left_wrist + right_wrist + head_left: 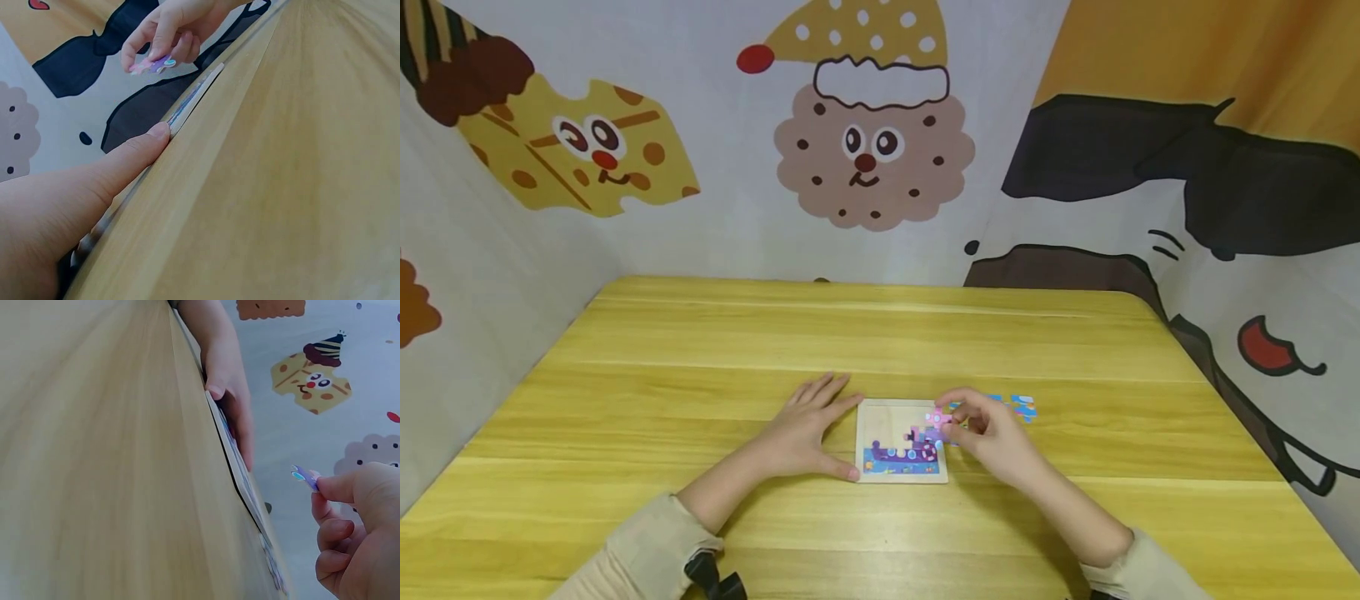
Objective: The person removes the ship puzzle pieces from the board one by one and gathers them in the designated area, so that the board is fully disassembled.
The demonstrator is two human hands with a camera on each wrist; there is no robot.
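Observation:
A jigsaw puzzle tray (pixel 901 478) with a pale wooden rim lies on the table, its lower part filled with purple and blue pieces that show a boat on water. Bare wood shows in its upper left. My left hand (pixel 800 427) has its fingers spread, with thumb and index finger touching the tray's left edge. Above the tray's right side my right hand (pixel 992 433) pinches a pink and purple puzzle piece (pixel 937 418) between thumb and fingers. In the right wrist view that puzzle piece (pixel 305 477) is held up off the tray.
Several loose blue puzzle pieces (pixel 1022 406) lie to the right of the tray, partly behind my right hand. The wooden table (pixel 880 333) reaches back to a cloth (pixel 715 242) printed with cartoon figures, which hangs behind and at both sides.

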